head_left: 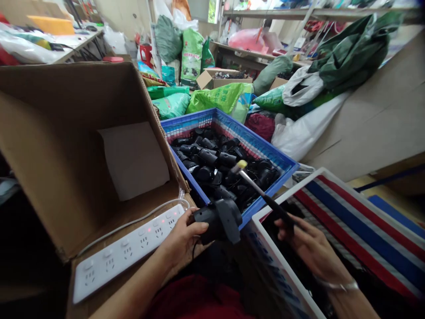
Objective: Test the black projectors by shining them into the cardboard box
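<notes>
My left hand is wrapped around a black cylindrical plastic device with a flat plate at its far end. A thin dark cord hangs beneath it. In my right hand is the black grip of a small mallet. Its metal shaft points up and left, and its yellowish head is slightly blurred, apart from the device in this view. Beyond my hands, a blue plastic basket contains many similar black devices. The device in my left hand overlaps the basket's near corner in the view.
At left, an open cardboard box lies on its side, with a white power strip along its front. A white-rimmed crate with striped fabric stands at right. Filled sacks and shelves lie behind.
</notes>
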A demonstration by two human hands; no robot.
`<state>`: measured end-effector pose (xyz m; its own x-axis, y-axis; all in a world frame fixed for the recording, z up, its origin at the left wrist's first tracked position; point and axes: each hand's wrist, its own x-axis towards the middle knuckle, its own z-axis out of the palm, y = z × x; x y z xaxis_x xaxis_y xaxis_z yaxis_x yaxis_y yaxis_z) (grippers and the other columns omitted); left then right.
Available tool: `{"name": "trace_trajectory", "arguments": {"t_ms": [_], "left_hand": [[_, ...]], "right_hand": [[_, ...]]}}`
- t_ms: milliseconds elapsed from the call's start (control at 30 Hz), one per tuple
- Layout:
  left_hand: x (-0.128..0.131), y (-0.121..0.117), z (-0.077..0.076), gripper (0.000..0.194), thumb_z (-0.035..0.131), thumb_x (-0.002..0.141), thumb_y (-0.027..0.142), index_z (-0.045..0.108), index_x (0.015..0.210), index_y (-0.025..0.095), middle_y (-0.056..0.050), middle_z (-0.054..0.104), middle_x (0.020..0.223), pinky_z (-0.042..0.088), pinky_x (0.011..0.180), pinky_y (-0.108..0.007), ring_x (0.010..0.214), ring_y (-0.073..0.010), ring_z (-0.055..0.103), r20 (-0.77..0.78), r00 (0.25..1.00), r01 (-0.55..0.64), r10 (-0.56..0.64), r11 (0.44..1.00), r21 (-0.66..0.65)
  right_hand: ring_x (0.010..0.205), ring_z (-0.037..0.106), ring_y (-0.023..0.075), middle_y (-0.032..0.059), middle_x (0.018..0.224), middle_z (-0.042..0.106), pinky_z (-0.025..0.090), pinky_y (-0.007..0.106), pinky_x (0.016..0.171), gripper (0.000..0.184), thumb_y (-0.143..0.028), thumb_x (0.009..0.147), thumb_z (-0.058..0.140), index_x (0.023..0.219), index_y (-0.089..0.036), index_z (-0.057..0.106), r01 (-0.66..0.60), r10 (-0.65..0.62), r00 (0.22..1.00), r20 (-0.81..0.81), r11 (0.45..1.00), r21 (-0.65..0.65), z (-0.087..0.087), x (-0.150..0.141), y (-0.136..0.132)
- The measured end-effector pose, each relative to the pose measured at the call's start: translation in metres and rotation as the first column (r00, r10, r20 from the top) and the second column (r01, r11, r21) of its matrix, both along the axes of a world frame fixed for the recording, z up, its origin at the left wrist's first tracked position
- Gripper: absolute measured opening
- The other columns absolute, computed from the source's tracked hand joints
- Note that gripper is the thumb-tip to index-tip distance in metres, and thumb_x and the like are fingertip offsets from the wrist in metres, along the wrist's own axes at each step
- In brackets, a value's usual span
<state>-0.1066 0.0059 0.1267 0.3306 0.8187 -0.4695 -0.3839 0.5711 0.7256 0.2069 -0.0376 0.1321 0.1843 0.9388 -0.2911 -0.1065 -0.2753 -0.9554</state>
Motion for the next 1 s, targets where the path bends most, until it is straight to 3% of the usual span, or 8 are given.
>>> {"name": "trace_trajectory", "arguments": {"t_ms": [67, 133, 267, 400, 533, 633, 767, 1000], "left_hand": [[0.016, 0.011, -0.007, 0.041, 0.070, 0.064, 0.023, 0.050, 0.100, 0.017, -0.004, 0.061, 0.089, 0.050, 0.061, -0.028, 0.078, -0.0184, 0.062, -0.040, 0.996, 0.082, -0.083, 0.996, -0.016], [0.034, 0.022, -0.014, 0.041, 0.071, 0.062, 0.023, 0.051, 0.097, 0.018, -0.003, 0.061, 0.085, 0.049, 0.056, -0.027, 0.072, -0.0179, 0.062, -0.072, 0.986, 0.149, -0.153, 0.988, -0.049], [0.072, 0.039, -0.032, 0.047, 0.073, 0.056, 0.023, 0.051, 0.097, 0.018, -0.003, 0.060, 0.081, 0.048, 0.053, -0.027, 0.065, -0.0180, 0.061, -0.137, 0.963, 0.217, -0.232, 0.970, -0.112], [0.103, 0.053, -0.053, 0.047, 0.072, 0.056, 0.021, 0.054, 0.099, 0.017, -0.003, 0.061, 0.080, 0.048, 0.052, -0.028, 0.064, -0.0183, 0.061, -0.175, 0.934, 0.289, -0.311, 0.947, -0.138], [0.121, 0.068, -0.076, 0.048, 0.073, 0.056, 0.017, 0.056, 0.100, 0.014, -0.004, 0.063, 0.081, 0.044, 0.052, -0.023, 0.067, -0.0164, 0.060, -0.260, 0.910, 0.304, -0.322, 0.946, -0.109], [0.125, 0.077, -0.086, 0.050, 0.074, 0.057, 0.019, 0.058, 0.104, 0.013, -0.005, 0.065, 0.083, 0.042, 0.052, -0.022, 0.069, -0.0163, 0.060, -0.308, 0.891, 0.320, -0.333, 0.943, -0.091], [0.122, 0.085, -0.087, 0.042, 0.073, 0.061, 0.024, 0.063, 0.100, 0.014, -0.006, 0.067, 0.085, 0.043, 0.055, -0.023, 0.074, -0.0180, 0.061, -0.317, 0.873, 0.366, -0.371, 0.927, -0.079], [0.123, 0.090, -0.084, 0.037, 0.071, 0.061, 0.026, 0.067, 0.096, 0.014, -0.003, 0.066, 0.075, 0.041, 0.057, -0.024, 0.073, -0.0178, 0.059, -0.341, 0.841, 0.421, -0.420, 0.904, -0.076]], "right_hand": [[0.065, 0.062, 0.0168, 0.0070, 0.088, 0.069, 0.049, 0.032, 0.060, 0.048, -0.033, 0.066, 0.078, 0.109, -0.019, 0.063, -0.112, 0.112, 0.994, -0.004, 0.990, -0.082, 0.002, -0.004, -0.021], [0.052, 0.054, 0.0109, -0.0002, 0.071, 0.062, 0.042, 0.024, 0.048, 0.046, -0.035, 0.073, 0.072, 0.114, -0.019, 0.058, -0.174, 0.185, 0.981, 0.059, 0.972, -0.158, 0.000, -0.014, -0.025], [0.039, 0.038, 0.0060, -0.0088, 0.054, 0.041, 0.030, 0.019, 0.037, 0.037, -0.048, 0.085, 0.053, 0.106, -0.018, 0.055, -0.026, 0.067, 0.930, 0.362, 0.993, -0.117, -0.009, -0.018, -0.011], [0.054, 0.055, 0.0125, -0.0024, 0.065, 0.056, 0.048, 0.025, 0.053, 0.034, -0.046, 0.087, 0.050, 0.107, -0.018, 0.051, -0.040, 0.052, 0.802, 0.595, 0.999, -0.034, -0.014, 0.007, -0.018], [0.076, 0.065, 0.0206, 0.0066, 0.088, 0.067, 0.054, 0.033, 0.071, 0.037, -0.044, 0.089, 0.044, 0.113, -0.017, 0.054, -0.051, 0.052, 0.677, 0.734, 0.998, -0.024, -0.023, 0.021, -0.042], [0.104, 0.063, 0.0265, 0.0105, 0.111, 0.067, 0.051, 0.039, 0.090, 0.045, -0.041, 0.091, 0.043, 0.128, -0.016, 0.050, -0.018, -0.007, 0.623, 0.782, 1.000, 0.024, -0.035, 0.024, -0.055], [0.118, 0.055, 0.0257, 0.0072, 0.130, 0.058, 0.043, 0.041, 0.102, 0.049, -0.033, 0.092, 0.044, 0.139, -0.020, 0.040, -0.034, -0.050, 0.618, 0.785, 0.995, 0.090, -0.048, 0.025, -0.063], [0.122, 0.050, 0.0243, 0.0086, 0.134, 0.052, 0.038, 0.043, 0.106, 0.047, -0.033, 0.094, 0.038, 0.136, -0.014, 0.044, -0.196, 0.194, 0.571, 0.798, 0.976, -0.098, -0.054, 0.033, -0.060]]}}
